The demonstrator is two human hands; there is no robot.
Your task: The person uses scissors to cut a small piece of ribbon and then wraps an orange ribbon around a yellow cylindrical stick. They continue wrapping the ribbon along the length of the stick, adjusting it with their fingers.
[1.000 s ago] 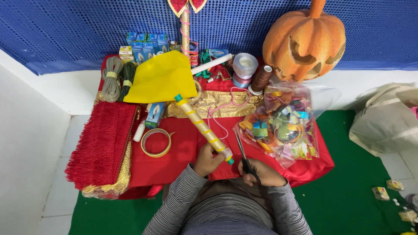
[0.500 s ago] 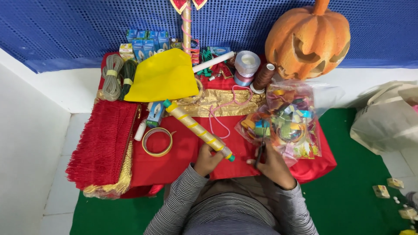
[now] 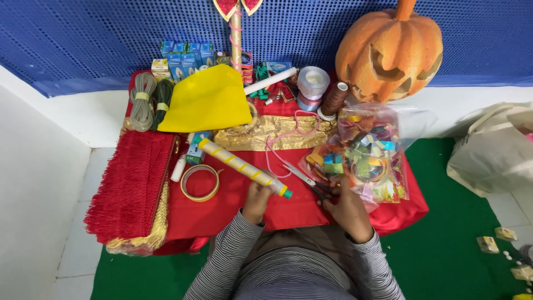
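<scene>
Tube (image 3: 242,166): gold, spiral-striped, lay slanted over the red tabletop (image 3: 233,205), lower end gripped.
Left hand (image 3: 257,201): closed around the tube's green-tipped end.
Tape ring (image 3: 200,182): just left of the tube.
Scissors (image 3: 308,182): on the cloth.
Right hand (image 3: 347,208): fingers curled on the scissors' handles.
Bag (image 3: 363,153): colourful scraps, beside it.
</scene>
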